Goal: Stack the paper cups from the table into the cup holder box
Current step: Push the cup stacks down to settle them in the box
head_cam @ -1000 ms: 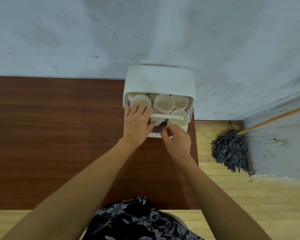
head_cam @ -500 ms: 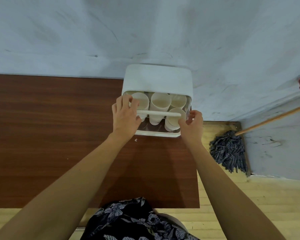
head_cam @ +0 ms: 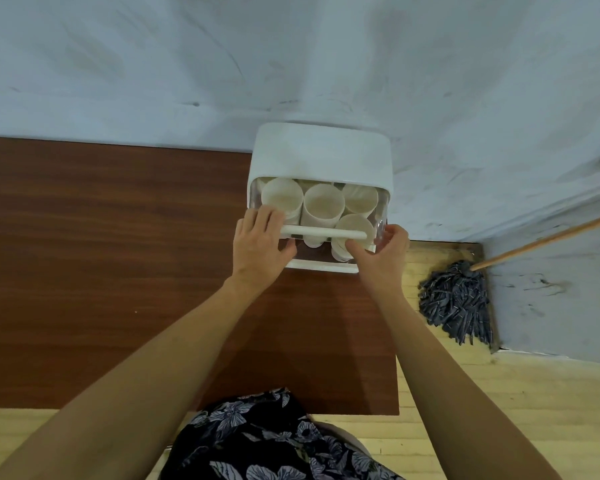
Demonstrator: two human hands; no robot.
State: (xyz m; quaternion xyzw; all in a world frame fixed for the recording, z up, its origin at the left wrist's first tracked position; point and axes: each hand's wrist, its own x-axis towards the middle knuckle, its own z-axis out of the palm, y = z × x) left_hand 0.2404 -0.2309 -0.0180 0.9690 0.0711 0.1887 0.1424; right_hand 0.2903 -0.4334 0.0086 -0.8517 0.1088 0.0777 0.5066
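single head cam, wide-angle, looks steeply down and forward from above the person; table fills the left and centre, wall runs across the top, floor at right; close range, both forearms reach in from the bottom edge

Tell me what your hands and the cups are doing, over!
Left hand and right hand grip the clear door's handle bar. Paper cups stand inside the cup holder box. Nothing blocking.

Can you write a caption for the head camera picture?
Both hands hold the cup holder box's clear door over paper cups.
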